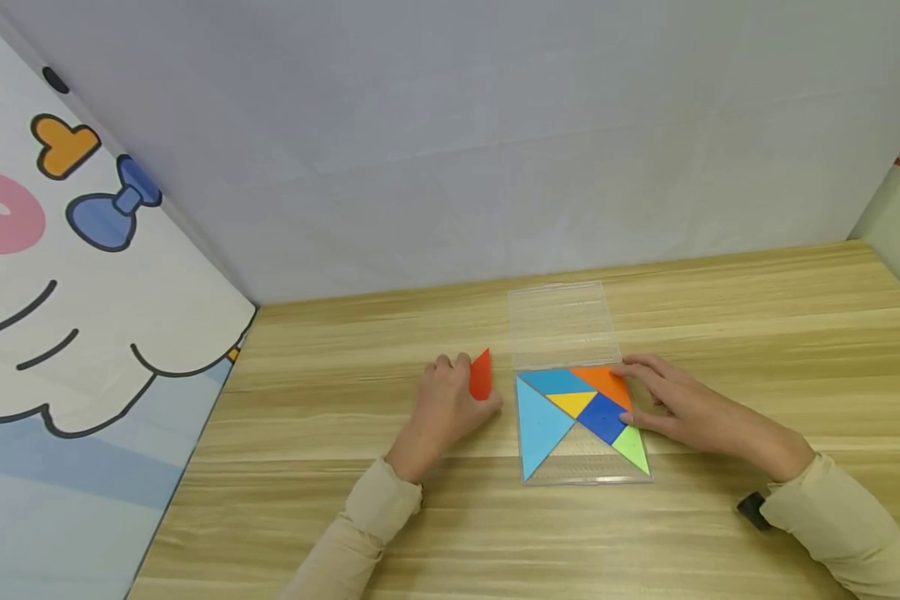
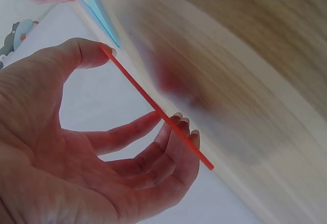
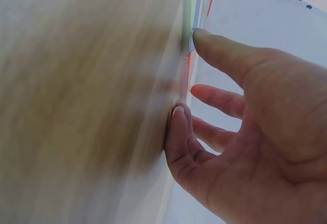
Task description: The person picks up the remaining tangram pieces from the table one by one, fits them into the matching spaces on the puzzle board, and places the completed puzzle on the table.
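Pinched between the thumb and fingers of my left hand (image 1: 447, 403) is a flat red triangular tangram piece (image 1: 482, 377), tilted on edge just left of the case. The left wrist view shows this red piece (image 2: 135, 83) edge-on. A transparent tangram case (image 1: 587, 480) holds a light blue triangle (image 1: 542, 427), a blue parallelogram (image 1: 555, 382), an orange triangle (image 1: 607, 385), a yellow triangle (image 1: 572, 403), a dark blue square (image 1: 602, 418) and a green triangle (image 1: 632, 450). My right hand (image 1: 690, 410) rests at the case's right edge, thumb on the square, fingertips by the orange triangle.
The case's clear lid (image 1: 562, 325) lies folded back behind it on the wood-grain table (image 1: 330, 467). A pale cloth wall (image 1: 495, 167) rises at the back. On the left stands a cartoon-printed panel (image 1: 67, 308). Something black (image 1: 753, 510) shows near the right cuff.
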`<state>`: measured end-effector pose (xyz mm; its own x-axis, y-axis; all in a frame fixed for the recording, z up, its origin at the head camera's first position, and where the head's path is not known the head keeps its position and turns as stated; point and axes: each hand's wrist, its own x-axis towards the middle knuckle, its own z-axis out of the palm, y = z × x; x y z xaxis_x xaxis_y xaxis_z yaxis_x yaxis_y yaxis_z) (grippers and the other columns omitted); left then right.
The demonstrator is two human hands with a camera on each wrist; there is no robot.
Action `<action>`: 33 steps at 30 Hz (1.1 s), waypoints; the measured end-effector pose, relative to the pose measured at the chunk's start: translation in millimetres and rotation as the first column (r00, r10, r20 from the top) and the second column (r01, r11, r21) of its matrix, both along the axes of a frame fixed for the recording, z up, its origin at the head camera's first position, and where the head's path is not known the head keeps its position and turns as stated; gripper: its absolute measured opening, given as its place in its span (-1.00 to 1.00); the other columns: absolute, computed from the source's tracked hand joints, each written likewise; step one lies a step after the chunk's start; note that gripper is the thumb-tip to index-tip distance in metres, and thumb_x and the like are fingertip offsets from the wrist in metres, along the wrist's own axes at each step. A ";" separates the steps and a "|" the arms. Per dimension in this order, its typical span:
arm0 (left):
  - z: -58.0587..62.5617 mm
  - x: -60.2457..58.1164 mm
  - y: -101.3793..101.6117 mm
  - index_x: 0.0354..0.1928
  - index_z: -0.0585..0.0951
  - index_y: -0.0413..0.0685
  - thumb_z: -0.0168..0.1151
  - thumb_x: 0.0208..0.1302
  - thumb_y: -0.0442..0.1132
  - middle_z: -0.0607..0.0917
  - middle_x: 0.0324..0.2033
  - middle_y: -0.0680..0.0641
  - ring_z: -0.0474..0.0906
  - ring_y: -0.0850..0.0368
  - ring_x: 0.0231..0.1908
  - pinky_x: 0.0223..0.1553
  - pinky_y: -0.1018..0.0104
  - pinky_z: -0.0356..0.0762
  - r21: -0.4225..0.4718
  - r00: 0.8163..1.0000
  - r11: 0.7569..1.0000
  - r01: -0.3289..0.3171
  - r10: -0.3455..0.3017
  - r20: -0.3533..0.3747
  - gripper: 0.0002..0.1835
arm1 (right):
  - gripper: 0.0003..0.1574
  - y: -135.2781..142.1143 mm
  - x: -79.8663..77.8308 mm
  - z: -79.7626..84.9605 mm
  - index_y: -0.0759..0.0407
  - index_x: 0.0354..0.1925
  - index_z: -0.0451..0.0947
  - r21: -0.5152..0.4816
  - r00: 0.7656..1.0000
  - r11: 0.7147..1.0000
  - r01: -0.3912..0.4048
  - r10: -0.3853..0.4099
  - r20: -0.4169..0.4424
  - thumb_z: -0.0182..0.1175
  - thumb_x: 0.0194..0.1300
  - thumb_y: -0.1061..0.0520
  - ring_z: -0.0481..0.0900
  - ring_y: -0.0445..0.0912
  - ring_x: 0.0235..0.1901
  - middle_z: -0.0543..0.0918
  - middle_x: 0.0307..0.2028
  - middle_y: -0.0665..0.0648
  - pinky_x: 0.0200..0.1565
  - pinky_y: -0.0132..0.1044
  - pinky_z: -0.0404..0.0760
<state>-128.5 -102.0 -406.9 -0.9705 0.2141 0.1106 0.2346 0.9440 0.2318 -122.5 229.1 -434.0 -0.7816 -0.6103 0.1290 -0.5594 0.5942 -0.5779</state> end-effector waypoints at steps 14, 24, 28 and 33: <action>-1.2 8.0 7.0 -0.10 0.59 -0.28 0.36 0.16 -0.04 0.54 -0.36 -0.16 0.49 -0.03 -0.39 -0.48 0.22 0.51 -0.007 0.999 0.999 0.033 -0.033 -0.042 -0.56 | -0.31 -0.4 0.3 0.6 0.31 0.36 0.38 -0.010 1.000 1.000 0.000 0.000 0.003 0.34 0.41 0.06 0.44 0.31 0.21 0.34 0.35 0.43 0.12 0.24 0.53; -2.9 19.8 15.5 -0.05 0.58 -0.23 0.35 0.14 -0.01 0.51 -0.42 -0.12 0.48 -0.01 -0.43 -0.55 0.28 0.43 -0.019 0.992 0.997 0.074 -0.076 -0.098 -0.53 | -0.31 -0.3 1.0 1.1 0.31 0.37 0.38 -0.007 1.000 1.000 0.003 -0.003 0.011 0.33 0.42 0.06 0.42 0.33 0.23 0.34 0.35 0.43 0.14 0.27 0.51; -1.6 24.7 19.7 -0.05 0.58 -0.21 0.34 0.15 -0.02 0.49 -0.46 -0.08 0.42 0.05 -0.46 -0.56 0.33 0.37 -0.022 0.991 0.995 0.093 -0.094 -0.094 -0.55 | -0.31 -0.5 1.0 1.2 0.31 0.36 0.38 -0.005 1.000 1.000 0.002 -0.002 0.002 0.34 0.41 0.07 0.44 0.34 0.22 0.35 0.34 0.43 0.13 0.28 0.52; -1.3 29.8 23.6 0.02 0.57 -0.21 0.33 0.13 -0.04 0.49 -0.46 -0.07 0.41 0.08 -0.46 -0.55 0.36 0.35 -0.025 0.990 0.994 0.103 -0.105 -0.092 -0.51 | -0.31 -0.7 1.5 2.1 0.30 0.37 0.38 -0.004 1.000 1.000 0.001 -0.001 0.008 0.33 0.42 0.06 0.43 0.33 0.22 0.34 0.35 0.42 0.13 0.27 0.51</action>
